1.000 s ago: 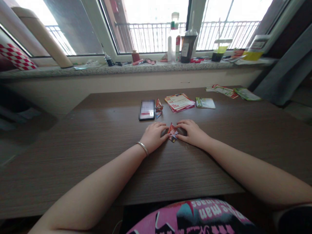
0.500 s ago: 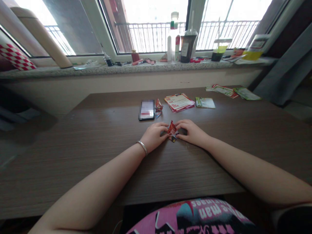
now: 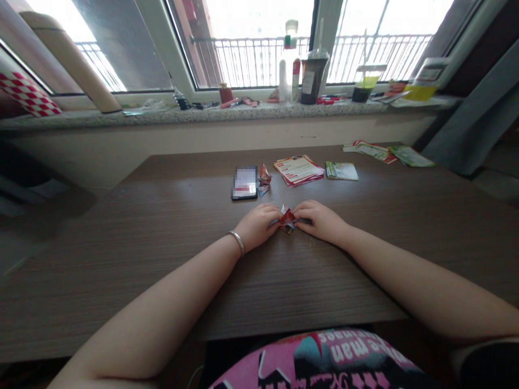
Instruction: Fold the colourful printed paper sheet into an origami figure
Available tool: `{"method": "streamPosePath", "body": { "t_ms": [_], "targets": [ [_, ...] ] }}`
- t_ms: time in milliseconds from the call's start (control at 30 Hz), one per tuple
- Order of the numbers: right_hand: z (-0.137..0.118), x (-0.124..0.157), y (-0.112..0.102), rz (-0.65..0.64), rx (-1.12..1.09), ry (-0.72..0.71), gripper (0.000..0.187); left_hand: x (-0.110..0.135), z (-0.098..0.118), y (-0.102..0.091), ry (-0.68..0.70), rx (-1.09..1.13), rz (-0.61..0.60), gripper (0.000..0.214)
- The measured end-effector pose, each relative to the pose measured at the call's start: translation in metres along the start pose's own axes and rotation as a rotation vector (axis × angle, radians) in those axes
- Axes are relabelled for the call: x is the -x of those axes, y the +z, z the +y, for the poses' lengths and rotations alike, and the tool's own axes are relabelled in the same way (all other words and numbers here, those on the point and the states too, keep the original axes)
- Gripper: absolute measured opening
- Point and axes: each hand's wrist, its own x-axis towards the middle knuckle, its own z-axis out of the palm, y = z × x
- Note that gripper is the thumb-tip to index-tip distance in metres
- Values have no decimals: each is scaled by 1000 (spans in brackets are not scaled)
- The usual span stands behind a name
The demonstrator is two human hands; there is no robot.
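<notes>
A small folded piece of red printed paper [image 3: 287,220] is held low over the table between both hands. My left hand [image 3: 259,226], a silver bangle on its wrist, pinches the paper's left side. From the opposite side my right hand [image 3: 319,219] grips it with thumb and fingers closed. Beyond the left hand lies another folded paper shape [image 3: 264,180] in similar red print, touching or nearly touching the phone [image 3: 244,182]. The fingertips partly hide the held paper's edges.
A stack of printed sheets [image 3: 299,169] lies farther back, with a smaller green-and-white card stack [image 3: 341,170] to its right. More leaflets [image 3: 375,152] rest at the table's far right. Drink cups [image 3: 314,75] and bottles stand along the stone windowsill [image 3: 251,112].
The held paper's tall red point has folded down, and the piece now looks lower and wider, with a pale tip showing at the back. Both hands have barely moved.
</notes>
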Motion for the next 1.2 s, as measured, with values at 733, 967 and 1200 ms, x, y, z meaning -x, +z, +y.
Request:
{"method": "streamPosePath", "body": {
  "t_ms": [733,967,1200],
  "targets": [
    [-10,3,-12,-119,216,-73,26,2,15,-15,69,-213,-86,22],
    [-10,2,-15,-114,244,-73,24,2,18,-18,85,-314,-140,20],
    [-11,4,-19,-134,249,-107,25,4,19,-21,79,-315,-157,20]
  ]
}}
